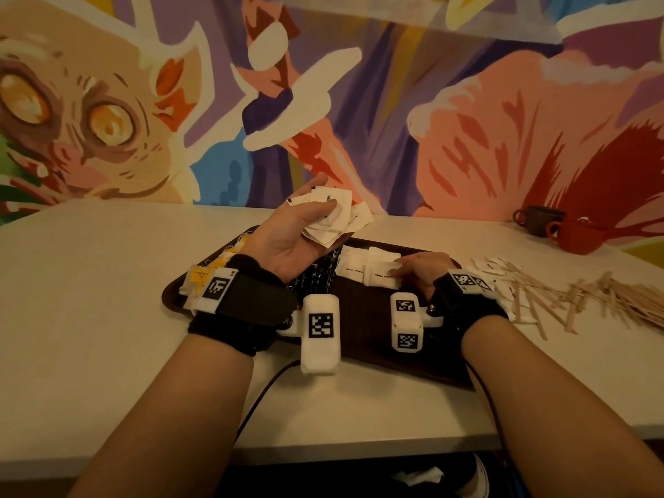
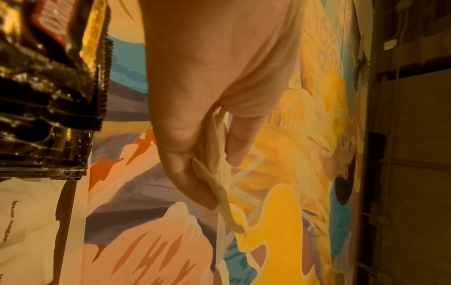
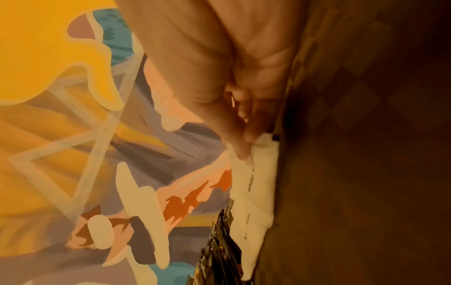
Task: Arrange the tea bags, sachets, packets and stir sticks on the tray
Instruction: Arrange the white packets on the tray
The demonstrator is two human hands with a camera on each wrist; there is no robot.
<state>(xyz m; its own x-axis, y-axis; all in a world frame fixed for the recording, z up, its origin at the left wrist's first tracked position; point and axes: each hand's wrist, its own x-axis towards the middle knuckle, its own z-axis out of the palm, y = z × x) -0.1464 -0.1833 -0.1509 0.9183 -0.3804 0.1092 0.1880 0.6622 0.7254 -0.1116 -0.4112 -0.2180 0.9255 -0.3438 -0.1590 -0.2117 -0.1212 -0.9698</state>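
While the left hand [image 1: 287, 242] is lifting palm-up over the tray [image 1: 377, 339], its thumb and fingers are clutching a loose bunch of white sachets [image 1: 328, 217]. Right hand [image 1: 422, 273] is lying palm-down, fingertips pressing a row of white sachets [image 1: 373, 269] running left-right on the tray. Only the left wrist view is showing the black packets [image 2: 48, 86] close up, standing on edge. Stir sticks [image 1: 589, 300] are lying scattered on the worktop [image 1: 90, 282], right of the tray.
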